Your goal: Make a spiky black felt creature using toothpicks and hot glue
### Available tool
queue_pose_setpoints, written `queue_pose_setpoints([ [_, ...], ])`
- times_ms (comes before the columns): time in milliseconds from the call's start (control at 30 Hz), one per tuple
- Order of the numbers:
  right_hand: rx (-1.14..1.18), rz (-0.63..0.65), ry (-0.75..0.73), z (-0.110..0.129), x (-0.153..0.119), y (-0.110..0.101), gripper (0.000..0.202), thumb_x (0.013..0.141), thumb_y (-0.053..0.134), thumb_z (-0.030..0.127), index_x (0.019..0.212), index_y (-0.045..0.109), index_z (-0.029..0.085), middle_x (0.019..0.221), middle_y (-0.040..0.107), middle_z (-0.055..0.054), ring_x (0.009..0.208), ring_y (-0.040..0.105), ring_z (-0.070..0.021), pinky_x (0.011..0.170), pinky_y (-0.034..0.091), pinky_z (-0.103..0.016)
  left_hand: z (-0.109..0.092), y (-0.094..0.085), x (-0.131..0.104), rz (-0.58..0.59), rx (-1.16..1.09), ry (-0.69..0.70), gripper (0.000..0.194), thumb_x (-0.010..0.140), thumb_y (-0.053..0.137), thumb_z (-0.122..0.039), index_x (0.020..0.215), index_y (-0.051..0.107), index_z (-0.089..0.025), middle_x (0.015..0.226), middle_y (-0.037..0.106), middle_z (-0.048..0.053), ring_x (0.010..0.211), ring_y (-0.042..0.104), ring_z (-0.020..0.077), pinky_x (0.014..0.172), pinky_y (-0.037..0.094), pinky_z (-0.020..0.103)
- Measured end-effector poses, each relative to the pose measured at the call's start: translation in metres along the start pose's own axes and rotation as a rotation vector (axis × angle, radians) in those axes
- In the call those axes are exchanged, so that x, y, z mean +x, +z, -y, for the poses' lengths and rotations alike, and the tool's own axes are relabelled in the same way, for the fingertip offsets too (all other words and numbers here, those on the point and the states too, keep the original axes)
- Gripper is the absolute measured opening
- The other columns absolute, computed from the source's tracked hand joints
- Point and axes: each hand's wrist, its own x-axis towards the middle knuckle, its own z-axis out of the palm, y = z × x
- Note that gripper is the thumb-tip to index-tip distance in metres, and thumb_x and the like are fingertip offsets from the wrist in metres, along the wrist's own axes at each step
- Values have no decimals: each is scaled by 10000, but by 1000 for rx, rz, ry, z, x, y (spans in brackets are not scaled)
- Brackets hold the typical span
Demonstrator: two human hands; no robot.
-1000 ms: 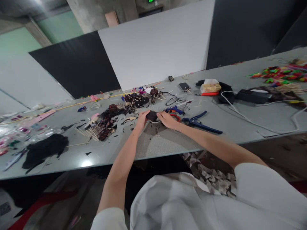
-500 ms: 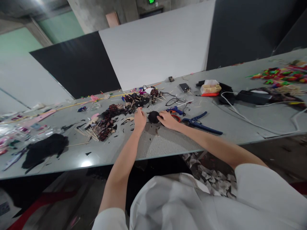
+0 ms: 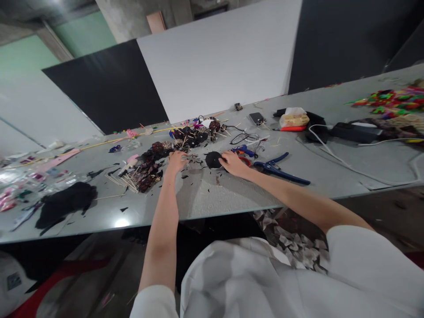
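both arms [image 3: 162,238] outstretched, left hand [image 3: 178,162] palm-down, right hand [image 3: 232,164] angled inward

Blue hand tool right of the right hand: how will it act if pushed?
The blue hand tool is probably stiff, given its solid-looking body. Lying flat, it likely slides rather than rolls. Its V shape might make it pivot.

The right hand [image 3: 233,163] covers the right edge of the black disc [image 3: 213,160]; the disc's underside is hidden. The contents of the left hand's [image 3: 177,161] grasp, if any, are too small to tell. The red ring [image 3: 245,161] is partly concealed behind the right hand. The picture's right edge cuts off the coloured pile [image 3: 394,100]; its left edge cuts off the packets [image 3: 8,202], which are blurred. Print on the white object [image 3: 13,267] at near left is illegible.
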Motion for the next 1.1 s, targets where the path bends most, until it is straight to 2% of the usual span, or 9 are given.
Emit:
queue_pose_setpoints([
  [167,2,2,6,0,0,1,339,1025,493,299,696,474,217,838,605,-75,891,547,-248,829,369,-374,9,6,-2,39,88,72,115,808,757,-273,911,801,-248,1260,664,124,1298,426,408,1055,333,469],
  [533,16,12,-11,1,-1,-1,336,1030,482,301,703,471,225,811,591,-65,873,544,-240,815,379,-355,13,20,4,77,159,108,93,884,694,-281,922,768,-242,1240,654,128,1278,435,380,1004,353,427],
  [633,26,19,-20,0,-1,-1,347,1031,483,305,695,449,228,789,575,-57,841,533,-231,787,382,-346,13,22,4,71,172,82,109,920,660,-307,962,740,-246,1254,641,131,1284,441,376,1023,358,441],
  [733,35,22,-31,-1,-1,-1,350,1026,491,297,688,429,230,778,563,-51,820,525,-224,773,383,-341,16,22,3,30,183,19,228,963,599,-351,1155,675,-257,1325,605,147,1316,423,393,1057,343,486],
  [800,37,16,-35,-1,0,0,350,1024,491,288,687,417,232,776,557,-49,826,525,-224,782,383,-341,19,22,3,13,189,-39,298,964,581,-322,1252,620,-254,1352,588,163,1329,418,409,1072,329,519],
  [900,39,11,-41,-2,0,1,344,1024,492,280,692,417,233,777,554,-48,830,527,-224,794,384,-340,24,22,4,26,190,-113,330,933,601,-252,1262,607,-252,1343,596,172,1328,434,424,1069,333,543],
  [1100,42,13,-50,-1,0,1,323,1015,500,262,700,443,229,773,555,-51,816,525,-221,785,386,-334,28,23,7,28,162,-144,350,919,615,-256,1269,603,-259,1356,585,171,1335,449,416,1078,345,556],
])
